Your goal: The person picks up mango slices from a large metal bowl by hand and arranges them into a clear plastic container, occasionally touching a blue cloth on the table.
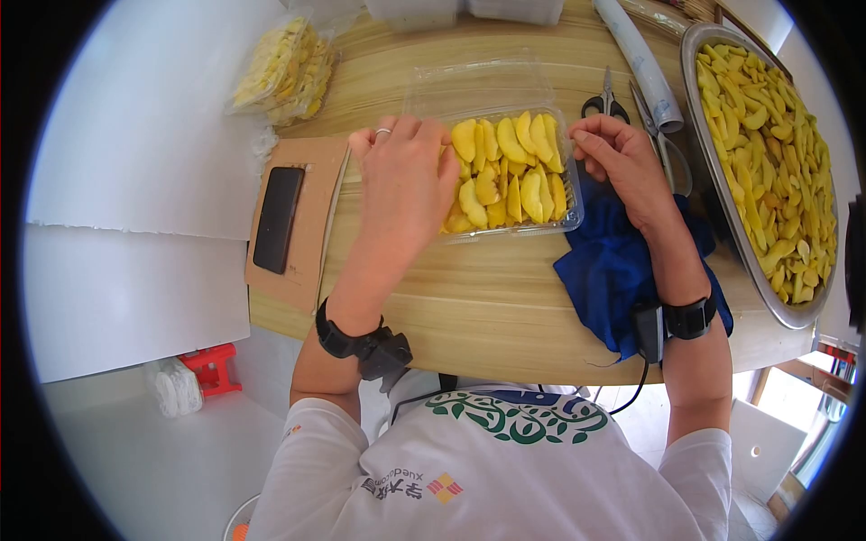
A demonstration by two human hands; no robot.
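A clear plastic box (505, 231) lies on the table with its clear lid (478, 86) folded back behind it. Rows of yellow fruit slices (510, 171) fill the box. My left hand (403, 171), with a ring on one finger, is bent over the box's left end and covers part of it; the fingertips are mostly hidden. At the box's right rim is my right hand (627, 167), thumb and forefinger drawn together and the other fingers curled. Whatever either hand may hold is too small or hidden to name.
A large metal tray (794, 316) heaped with fruit slices stands at right. Near it lie a blue cloth (600, 270), black-handled scissors (606, 99), larger metal scissors (666, 144) and a film roll (640, 68). Filled boxes (284, 72) stand back left, beyond a phone (278, 221) on cardboard (307, 243).
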